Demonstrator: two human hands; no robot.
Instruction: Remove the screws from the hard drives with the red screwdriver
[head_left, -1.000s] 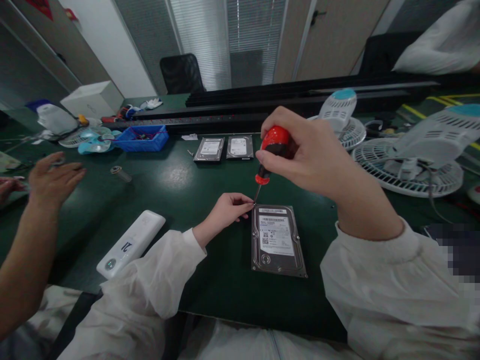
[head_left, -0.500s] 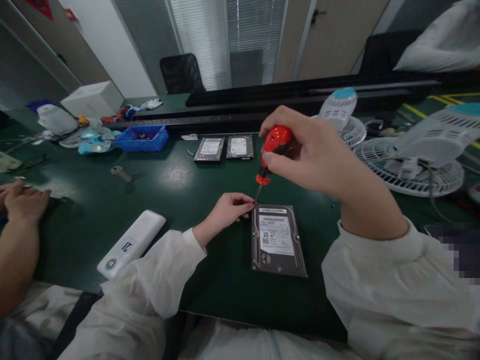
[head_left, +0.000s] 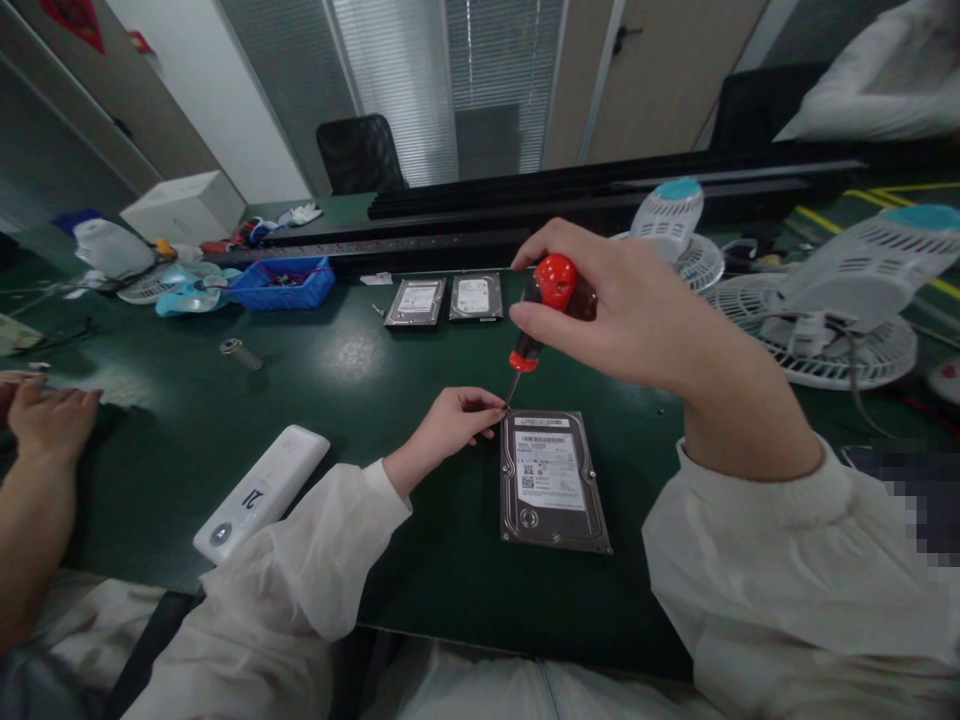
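Green table spreads between the hard drive and near edge, while the right hand grips a screwdriver and the left hand pinches closed by the drive's corner.

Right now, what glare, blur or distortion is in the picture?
Head view: glare whitens the table up and left of the near drive, clear of it; head view: small print on its label is too soft to read; head view: the door and white wall splay apart upward; head view: a pixelated block hides part of the right edge.
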